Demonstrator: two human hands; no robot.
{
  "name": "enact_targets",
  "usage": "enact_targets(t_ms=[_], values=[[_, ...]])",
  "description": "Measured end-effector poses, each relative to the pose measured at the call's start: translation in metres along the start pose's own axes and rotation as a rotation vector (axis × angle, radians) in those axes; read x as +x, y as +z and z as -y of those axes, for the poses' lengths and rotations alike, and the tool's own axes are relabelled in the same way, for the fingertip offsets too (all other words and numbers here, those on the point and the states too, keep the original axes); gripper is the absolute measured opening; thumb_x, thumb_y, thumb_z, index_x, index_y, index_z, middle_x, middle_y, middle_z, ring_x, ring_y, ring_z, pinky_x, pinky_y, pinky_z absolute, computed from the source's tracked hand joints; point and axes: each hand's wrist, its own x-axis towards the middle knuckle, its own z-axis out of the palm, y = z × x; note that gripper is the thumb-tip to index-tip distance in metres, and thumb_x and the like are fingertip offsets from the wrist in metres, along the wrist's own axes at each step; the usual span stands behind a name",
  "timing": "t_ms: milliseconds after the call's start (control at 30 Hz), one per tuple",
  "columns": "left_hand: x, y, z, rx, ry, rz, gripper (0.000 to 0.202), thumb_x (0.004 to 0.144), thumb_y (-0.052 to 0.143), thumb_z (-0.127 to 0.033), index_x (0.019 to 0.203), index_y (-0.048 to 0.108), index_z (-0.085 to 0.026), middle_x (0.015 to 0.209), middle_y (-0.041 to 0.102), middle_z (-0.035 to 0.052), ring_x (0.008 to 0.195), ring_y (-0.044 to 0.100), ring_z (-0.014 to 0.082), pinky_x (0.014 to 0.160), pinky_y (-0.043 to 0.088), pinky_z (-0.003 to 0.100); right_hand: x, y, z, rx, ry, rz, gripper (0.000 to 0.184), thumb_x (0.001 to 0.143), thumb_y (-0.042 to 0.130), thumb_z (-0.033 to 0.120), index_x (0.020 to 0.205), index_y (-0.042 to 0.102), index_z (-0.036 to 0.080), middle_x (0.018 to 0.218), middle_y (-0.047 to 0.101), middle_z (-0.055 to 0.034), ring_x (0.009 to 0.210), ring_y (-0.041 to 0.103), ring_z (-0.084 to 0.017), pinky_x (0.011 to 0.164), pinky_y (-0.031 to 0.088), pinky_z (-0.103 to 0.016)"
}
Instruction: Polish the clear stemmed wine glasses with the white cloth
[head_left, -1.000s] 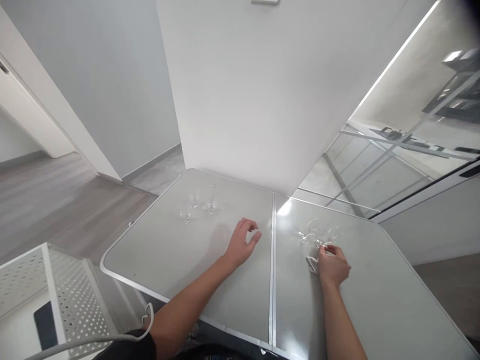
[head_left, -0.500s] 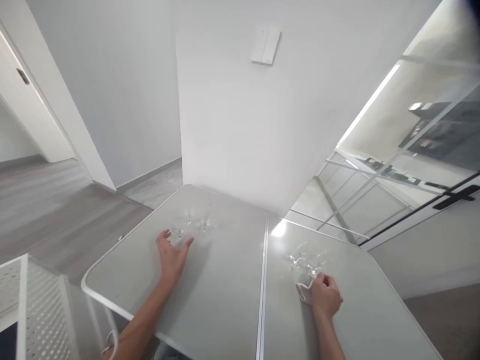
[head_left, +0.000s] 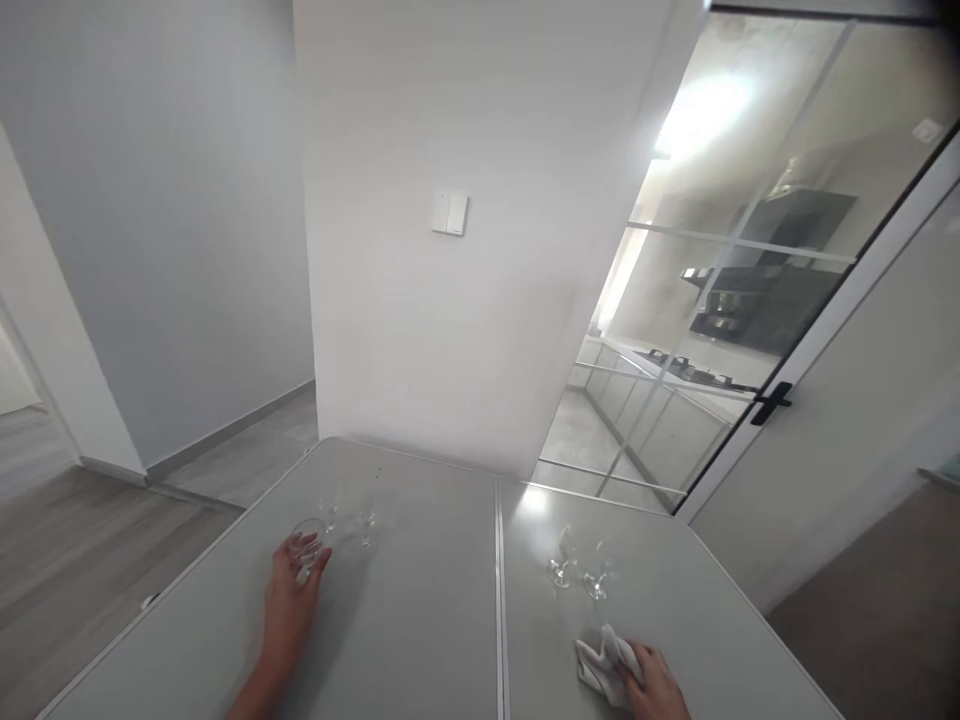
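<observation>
My left hand (head_left: pixel 289 605) grips a small clear stemmed glass (head_left: pixel 306 537) on the left half of the grey folding table (head_left: pixel 420 640), fingers wrapped round its bowl. Two more small glasses (head_left: pixel 346 518) stand just beyond it. My right hand (head_left: pixel 660 685) is at the frame's bottom edge on the right half, fingers closed on a crumpled white cloth (head_left: pixel 604 663). Two clear glasses (head_left: pixel 577 572) stand a little beyond that cloth, apart from the hand.
A metal seam (head_left: pixel 499 600) splits the table down the middle. A white wall with a light switch (head_left: pixel 449 213) rises behind the table. A glass-paned door with a black handle (head_left: pixel 771 402) stands at the right. Wood floor lies at the left.
The camera has tilted upward. My left hand reached to the far-left glasses and closed on one. My right hand drew back from the right-hand glasses with the cloth.
</observation>
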Motion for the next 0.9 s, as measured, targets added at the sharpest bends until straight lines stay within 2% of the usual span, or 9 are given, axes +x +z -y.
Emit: enact_targets(t_ms=[100,167,267,367,433,500,633,800,900], values=[[-0.011,-0.002,-0.019,0.01,0.092,-0.014,0.059,0.083,0.065,-0.056,0.13,0.049,-0.025,0.121,0.068,0.0085,0.104,0.07,0.0295,0.099,0.053,0.05,-0.016,-0.01,0.021,-0.035,-0.017,-0.079,0.027,0.068,0.054,0.054,0.071,0.067,0.03,0.081,0.068,-0.01,0.085,0.067,-0.036,0.082,0.053,-0.047],[-0.023,0.001,-0.034,0.06,0.186,0.041,0.057,0.083,0.068,-0.054,0.13,0.051,-0.027,0.116,0.07,0.0062,0.097,0.07,0.0268,0.096,0.054,0.047,-0.03,-0.012,0.043,-0.044,0.02,-0.114,0.029,0.069,0.059,0.056,0.074,0.067,0.029,0.08,0.068,-0.0089,0.081,0.066,-0.034,0.078,0.053,-0.044],[-0.043,0.011,-0.056,0.12,0.349,0.254,0.055,0.084,0.072,-0.05,0.132,0.054,-0.028,0.109,0.072,0.0041,0.085,0.069,0.0216,0.088,0.056,0.039,-0.05,-0.005,0.08,0.064,0.195,-0.161,0.041,0.071,0.066,0.065,0.081,0.065,0.025,0.077,0.068,-0.0046,0.074,0.065,-0.028,0.068,0.051,-0.038],[-0.062,0.027,-0.076,0.212,0.521,0.559,0.053,0.086,0.072,-0.044,0.135,0.056,-0.031,0.109,0.072,0.0036,0.083,0.068,0.0194,0.081,0.056,0.034,-0.063,0.014,0.113,0.434,0.271,-0.096,0.05,0.071,0.067,0.069,0.087,0.065,0.021,0.075,0.067,-0.0026,0.073,0.064,-0.025,0.065,0.052,-0.033],[-0.076,0.037,-0.088,0.328,0.618,0.723,0.054,0.085,0.074,-0.039,0.136,0.057,-0.033,0.107,0.073,0.0034,0.08,0.068,0.0201,0.076,0.054,0.033,-0.07,0.029,0.132,0.621,0.258,-0.025,0.05,0.073,0.068,0.066,0.093,0.066,0.02,0.078,0.067,-0.0025,0.076,0.064,-0.024,0.066,0.053,-0.033],[-0.088,0.046,-0.099,0.418,0.679,0.83,0.057,0.083,0.076,-0.039,0.137,0.059,-0.033,0.104,0.074,0.0036,0.075,0.068,0.0202,0.072,0.052,0.033,-0.078,0.044,0.149,0.675,0.217,0.004,0.044,0.076,0.07,0.062,0.088,0.063,0.02,0.076,0.062,-0.0003,0.074,0.06,-0.021,0.065,0.052,-0.031],[-0.105,0.056,-0.112,0.526,0.73,0.942,0.062,0.082,0.077,-0.044,0.139,0.058,-0.03,0.104,0.075,0.0055,0.074,0.07,0.0207,0.066,0.049,0.029,-0.097,0.067,0.18,0.636,0.061,0.016,0.042,0.085,0.067,0.055,0.072,0.044,0.023,0.068,0.042,0.0051,0.065,0.044,-0.014,0.061,0.043,-0.026],[-0.105,0.054,-0.114,0.594,0.781,0.979,0.064,0.081,0.077,-0.046,0.139,0.058,-0.029,0.106,0.076,0.0078,0.079,0.072,0.0233,0.066,0.048,0.028,-0.116,0.069,0.198,0.622,-0.118,0.261,0.03,0.094,0.059,0.048,0.089,0.044,0.023,0.075,0.045,0.0048,0.066,0.043,-0.013,0.064,0.041,-0.025],[-0.1,0.049,-0.114,0.562,0.814,0.982,0.062,0.082,0.076,-0.045,0.138,0.06,-0.026,0.106,0.077,0.0094,0.08,0.073,0.0247,0.068,0.049,0.029,-0.119,0.056,0.198,0.706,-0.154,0.525,0.034,0.097,0.054,0.046,0.121,0.043,0.025,0.084,0.056,0.0029,0.071,0.051,-0.015,0.071,0.046,-0.027]])
